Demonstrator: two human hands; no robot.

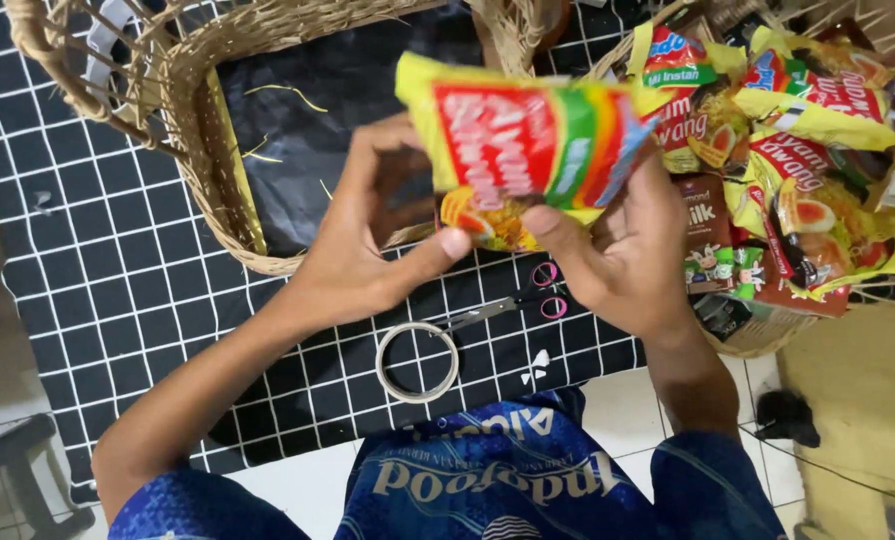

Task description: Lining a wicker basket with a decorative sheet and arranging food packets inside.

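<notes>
Blue printed fabric [488,480] sits closest to the lens, draped over the person's lap, and just past it both hands are up over a black grid cloth [98,250] spread on the tiled floor. Left hand [368,250] and right hand [618,250] are each pinching the same yellow noodle pack [528,145], thumbs on the near edge and fingers curled behind, so it's held flat and face-up between them, lifted clear of the cloth rather than resting on anything. Looks like a two-handed grip to keep the crinkly packet steady and readable. It hovers right at the near rim of an empty wicker basket [208,150] lined with black plastic, with a few straw bits lying inside. Off to the right, a second basket [768,335] is stuffed with more packs [818,110] of the same kind plus some brown ones, all within easy reach of the right hand. Below the hands, a tape roll [418,362] lies flat on the cloth with pink-handled scissors [513,305] touching it, parked close by.
</notes>
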